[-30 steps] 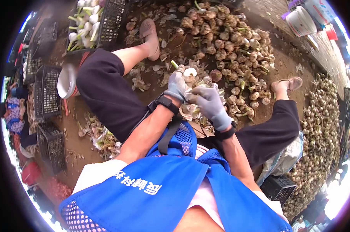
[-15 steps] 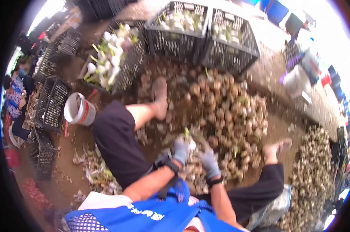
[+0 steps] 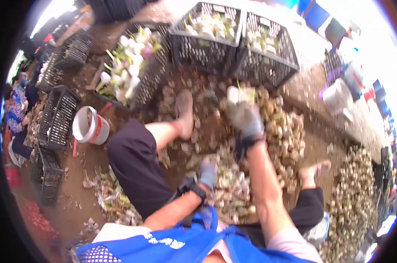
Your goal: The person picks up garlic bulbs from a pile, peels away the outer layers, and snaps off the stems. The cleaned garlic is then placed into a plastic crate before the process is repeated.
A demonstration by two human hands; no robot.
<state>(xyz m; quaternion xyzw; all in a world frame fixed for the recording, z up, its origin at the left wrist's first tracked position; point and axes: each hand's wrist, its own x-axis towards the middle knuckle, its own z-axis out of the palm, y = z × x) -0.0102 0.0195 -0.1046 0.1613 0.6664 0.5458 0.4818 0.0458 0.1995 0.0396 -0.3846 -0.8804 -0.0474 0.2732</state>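
My right hand [image 3: 246, 117], in a grey glove and blurred by motion, is stretched forward over the pile of brown, unpeeled garlic bulbs [image 3: 290, 136]. A clean white garlic bulb [image 3: 233, 94] with a green stem shows at its fingertips. My left hand [image 3: 208, 172], also gloved, is low between my legs with its fingers curled, above loose garlic skins [image 3: 229, 188]. Whatever it may hold is hidden. In front of my right hand stand two black crates, the middle one [image 3: 203, 51] and the right one [image 3: 266, 68], both with white bulbs inside.
Another black crate [image 3: 152, 81] of white, green-stemmed bulbs stands at front left. A white bucket [image 3: 101, 130] is beside my knee. More bulbs [image 3: 352, 197] are heaped at far right. Stacked crates [image 3: 58, 118] and a seated person [image 3: 16, 116] are at far left.
My right hand has moved forward and away from my left, taking the white bulb toward the crates. My left hand has stayed low, near where the two hands were together.
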